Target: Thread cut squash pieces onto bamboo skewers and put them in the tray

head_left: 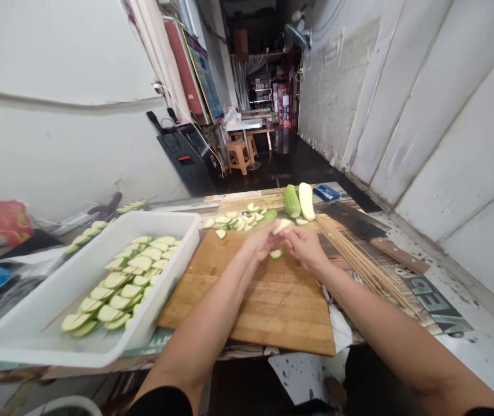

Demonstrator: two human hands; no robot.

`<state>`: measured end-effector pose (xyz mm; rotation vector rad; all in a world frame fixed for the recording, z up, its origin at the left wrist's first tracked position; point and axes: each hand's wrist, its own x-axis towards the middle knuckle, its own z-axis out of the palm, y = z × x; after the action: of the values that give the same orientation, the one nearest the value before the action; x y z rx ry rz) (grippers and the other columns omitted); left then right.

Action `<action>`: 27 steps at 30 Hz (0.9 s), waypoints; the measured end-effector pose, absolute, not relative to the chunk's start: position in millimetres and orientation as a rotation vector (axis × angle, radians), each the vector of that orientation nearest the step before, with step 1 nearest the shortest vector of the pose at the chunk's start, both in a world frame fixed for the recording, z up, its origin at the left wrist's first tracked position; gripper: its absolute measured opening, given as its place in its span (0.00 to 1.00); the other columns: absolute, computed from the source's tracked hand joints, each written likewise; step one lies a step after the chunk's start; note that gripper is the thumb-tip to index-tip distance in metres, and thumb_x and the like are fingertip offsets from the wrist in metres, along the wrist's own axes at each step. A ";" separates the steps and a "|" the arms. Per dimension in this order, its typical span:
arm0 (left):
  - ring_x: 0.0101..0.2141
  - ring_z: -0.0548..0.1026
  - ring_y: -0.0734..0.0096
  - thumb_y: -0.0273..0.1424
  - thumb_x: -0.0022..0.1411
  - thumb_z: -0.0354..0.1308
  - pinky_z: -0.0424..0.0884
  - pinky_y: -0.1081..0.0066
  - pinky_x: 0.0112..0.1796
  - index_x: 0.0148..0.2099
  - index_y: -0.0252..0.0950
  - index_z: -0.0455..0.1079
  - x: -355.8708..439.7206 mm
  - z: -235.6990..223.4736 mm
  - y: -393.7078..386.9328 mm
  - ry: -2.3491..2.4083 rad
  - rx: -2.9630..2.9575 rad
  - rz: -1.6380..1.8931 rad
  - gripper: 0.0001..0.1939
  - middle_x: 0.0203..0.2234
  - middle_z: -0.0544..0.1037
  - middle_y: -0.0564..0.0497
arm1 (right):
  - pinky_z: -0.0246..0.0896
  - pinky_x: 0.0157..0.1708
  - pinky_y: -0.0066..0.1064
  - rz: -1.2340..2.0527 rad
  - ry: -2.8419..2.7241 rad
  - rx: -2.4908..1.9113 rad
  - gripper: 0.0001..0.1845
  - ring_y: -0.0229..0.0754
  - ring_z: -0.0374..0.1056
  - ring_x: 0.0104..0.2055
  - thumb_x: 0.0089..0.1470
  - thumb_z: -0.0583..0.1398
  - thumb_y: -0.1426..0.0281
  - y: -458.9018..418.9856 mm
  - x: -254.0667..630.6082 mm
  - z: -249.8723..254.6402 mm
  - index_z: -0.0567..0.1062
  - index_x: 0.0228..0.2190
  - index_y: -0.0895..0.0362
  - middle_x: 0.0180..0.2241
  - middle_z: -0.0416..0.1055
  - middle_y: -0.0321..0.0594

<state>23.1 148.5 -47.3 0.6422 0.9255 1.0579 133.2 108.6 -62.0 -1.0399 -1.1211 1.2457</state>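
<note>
Over the far part of a wooden cutting board (247,306), my two hands meet. My left hand (257,240) is closed on a pale zucchini slice (282,226). Fingers pinched, my right hand (304,245) comes against the same slice from the right; what it grips is too small to make out. Another green-edged slice (276,254) shows just below the fingers. Beyond the hands lies a pile of cut zucchini slices (231,219). To the left, a white plastic tray (8,329) holds rows of skewered zucchini slices (119,289).
Bamboo skewers (359,260) lie in a bundle right of the board, with a cleaver (396,252) beside them. Two zucchini pieces (299,201) and a blue packet (327,193) are at the table's far edge. More skewered slices (88,232) sit behind the tray.
</note>
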 end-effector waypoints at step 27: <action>0.50 0.65 0.54 0.26 0.49 0.55 0.61 0.62 0.45 0.54 0.41 0.64 -78.5 -59.5 218.9 2.271 1.981 0.267 0.27 0.52 0.67 0.43 | 0.53 0.23 0.26 0.643 -1.210 -1.343 0.15 0.38 0.62 0.22 0.46 0.52 0.65 126.7 153.9 -96.6 0.74 0.22 0.60 0.16 0.67 0.36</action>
<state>-78.5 218.9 -59.5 1.9812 2.2707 0.2674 153.9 126.7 -96.6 -1.3425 -1.2101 0.6430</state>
